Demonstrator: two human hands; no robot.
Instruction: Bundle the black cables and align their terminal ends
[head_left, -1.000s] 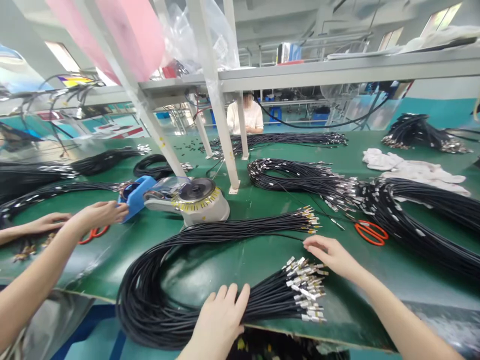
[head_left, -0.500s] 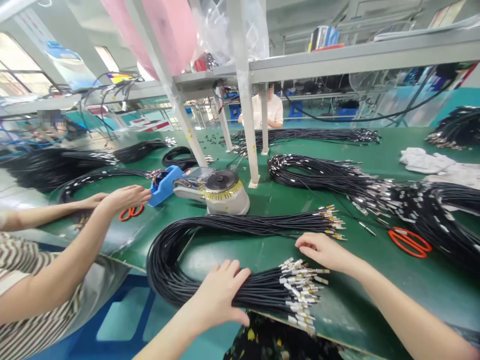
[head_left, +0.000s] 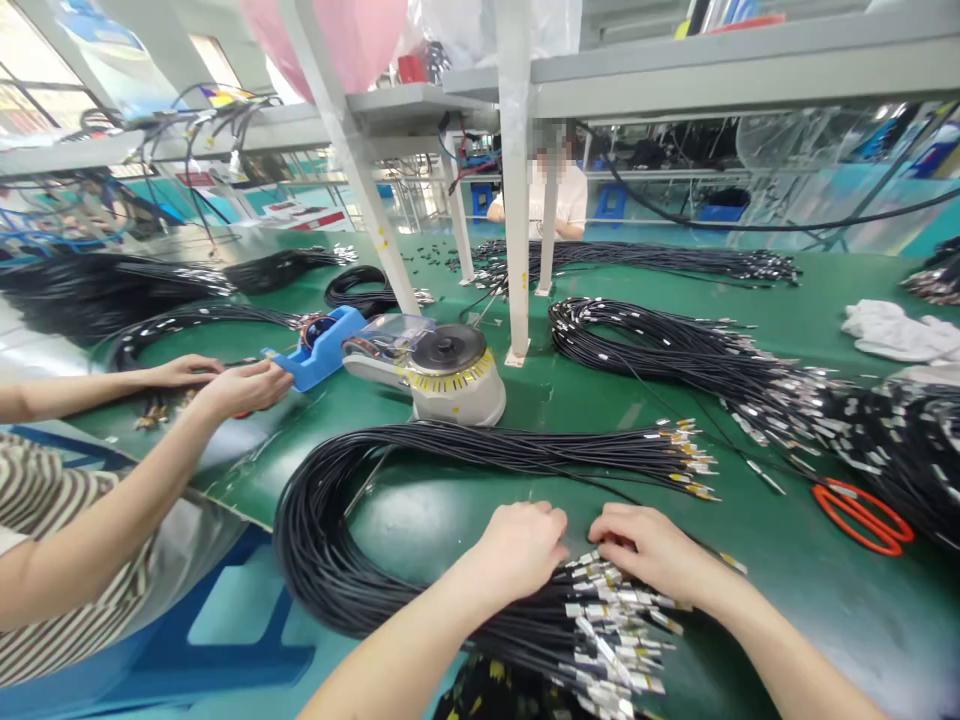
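A thick bundle of black cables (head_left: 322, 520) lies bent in a U on the green table, both its ends to the right. White labels (head_left: 607, 610) cluster on the near end, and yellowish tips (head_left: 694, 455) show on the far end. My left hand (head_left: 521, 548) is closed at the near end's upper edge, fingers curled down and what they grip hidden. Just right of it, my right hand (head_left: 649, 548) is closed beside the labels, its fingertips bent together. Whatever it pinches is too small to make out. One loose cable runs behind the right hand, its tip (head_left: 733, 563) beyond.
Behind the bundle stands a round label dispenser (head_left: 457, 375) beside a blue tape holder (head_left: 322, 350). Orange-handled scissors (head_left: 862, 515) lie right, near more cable bundles (head_left: 660, 350). A co-worker's hands (head_left: 247, 385) are at the left. Shelf posts (head_left: 517, 250) rise from the table.
My left hand has moved right and up from flat on the bundle to its labelled end, its fingers now curled. My right hand has come down close to the labels. The co-worker's hand has lowered.
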